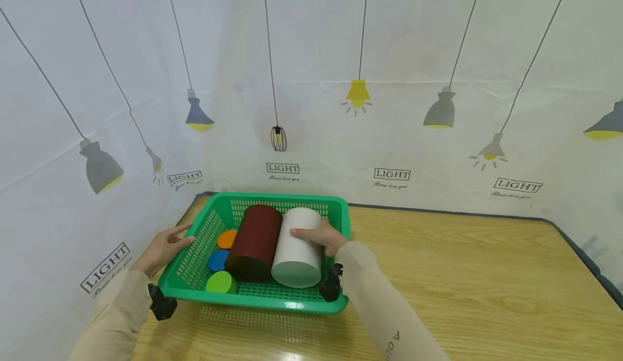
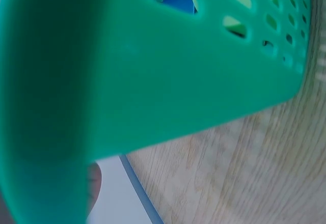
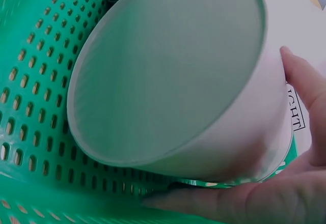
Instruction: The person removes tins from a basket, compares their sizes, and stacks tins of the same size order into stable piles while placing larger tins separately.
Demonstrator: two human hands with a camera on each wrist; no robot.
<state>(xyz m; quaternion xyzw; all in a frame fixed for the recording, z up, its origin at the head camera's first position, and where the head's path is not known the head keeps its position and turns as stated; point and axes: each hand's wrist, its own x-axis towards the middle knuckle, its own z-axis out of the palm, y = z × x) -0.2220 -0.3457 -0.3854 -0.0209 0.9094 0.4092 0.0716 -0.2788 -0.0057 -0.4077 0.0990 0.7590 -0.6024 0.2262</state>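
A green plastic basket (image 1: 253, 300) stands on the table, its slotted side also filling much of the left wrist view. My left hand (image 1: 163, 250) holds its left rim, with the thumb over the edge; the fingertips are partly hidden behind the rim in the left wrist view. Inside the basket, my right hand (image 1: 323, 237) grips a white cylinder (image 1: 294, 250), thumb across the top and fingers along its right side. The cylinder's round end (image 3: 168, 76) faces the right wrist camera. Beside it on the left lies a dark red cylinder (image 1: 255, 236).
Along the basket's left side are an orange disc (image 1: 226, 239), a blue disc (image 1: 218, 260) and a lime green short cylinder (image 1: 221, 282). The wooden tabletop (image 1: 452, 274) extends right. White sheeting (image 1: 321, 150) printed with lamps borders the table at the back and sides.
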